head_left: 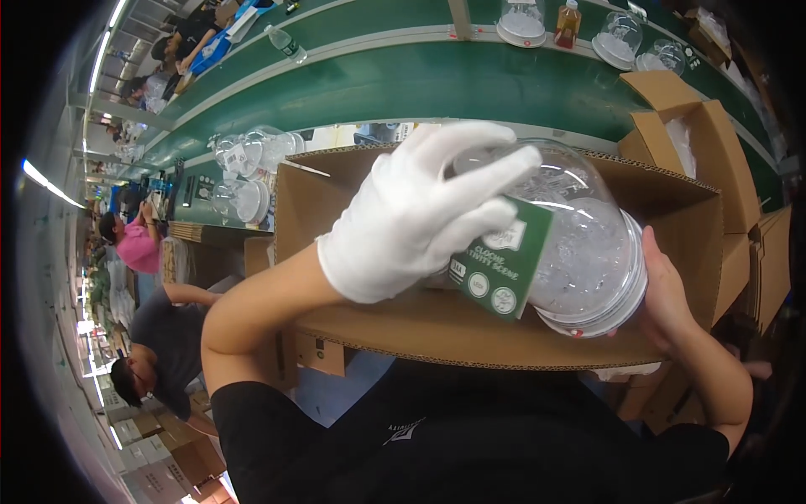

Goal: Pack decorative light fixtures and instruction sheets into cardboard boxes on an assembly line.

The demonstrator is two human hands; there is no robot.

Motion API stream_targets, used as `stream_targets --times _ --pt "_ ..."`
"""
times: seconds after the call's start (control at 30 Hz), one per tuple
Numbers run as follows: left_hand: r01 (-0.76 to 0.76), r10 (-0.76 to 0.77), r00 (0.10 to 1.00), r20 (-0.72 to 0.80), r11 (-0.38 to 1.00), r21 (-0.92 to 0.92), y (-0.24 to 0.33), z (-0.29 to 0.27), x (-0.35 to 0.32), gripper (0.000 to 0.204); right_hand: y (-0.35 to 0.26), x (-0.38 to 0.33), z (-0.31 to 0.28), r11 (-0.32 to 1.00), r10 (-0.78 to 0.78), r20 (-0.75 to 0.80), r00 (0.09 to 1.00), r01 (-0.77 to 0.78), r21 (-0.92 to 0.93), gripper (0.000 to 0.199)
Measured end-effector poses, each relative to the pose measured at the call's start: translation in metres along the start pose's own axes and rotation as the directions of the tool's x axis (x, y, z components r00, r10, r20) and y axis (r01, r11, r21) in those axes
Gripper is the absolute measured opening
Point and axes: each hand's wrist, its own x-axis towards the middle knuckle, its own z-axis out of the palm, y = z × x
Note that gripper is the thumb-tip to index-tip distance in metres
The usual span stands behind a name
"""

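clasping clear dome (579, 244) over carton (470, 332), gloved left hand (411, 218) grip spread on top, bare right hand (667, 294) cupping base

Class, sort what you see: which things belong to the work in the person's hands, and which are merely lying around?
In use: left hand, gloved; right hand, bare; clear dome; green card; open carton.

Lying about: bottle; other domes; green conveyor; spare carton.

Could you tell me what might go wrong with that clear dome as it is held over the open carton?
The clear dome lies tilted, held only by the gloved left hand on top and the bare right hand at its base, so it might slip. The green tag under the fingers could crease. The dome may catch the cardboard carton wall.
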Motion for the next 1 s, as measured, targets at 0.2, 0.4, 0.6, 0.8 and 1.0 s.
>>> stream_targets --times 0.2,0.4,0.6,0.8,1.0 --pt "0.497 -0.527 0.844 0.098 0.701 -0.511 0.000 0.021 0.006 0.023 0.010 0.003 -0.006 0.998 0.032 -0.084 0.996 -0.028 0.050 0.066" --pt "0.546 -0.551 0.822 0.143 0.692 -0.472 -0.003 0.033 -0.006 0.013 0.005 0.034 -0.032 0.959 0.096 0.119 0.988 -0.060 -0.276 0.072" --pt "0.451 -0.411 0.892 0.189 0.842 -0.296 -0.007 0.056 -0.004 0.014 -0.024 0.059 -0.035 -0.254 0.086 0.339 0.937 0.350 -0.902 0.051" --pt "0.326 -0.254 0.894 0.369 0.933 -0.149 -0.017 0.098 -0.011 0.016 -0.009 0.132 0.011 -0.574 0.289 0.407 0.866 0.497 -0.650 0.022" --pt "0.181 -0.159 0.892 0.423 0.984 -0.011 -0.015 0.114 -0.030 0.016 0.054 0.218 0.001 -0.626 0.491 0.185 0.851 0.492 -0.605 0.050"
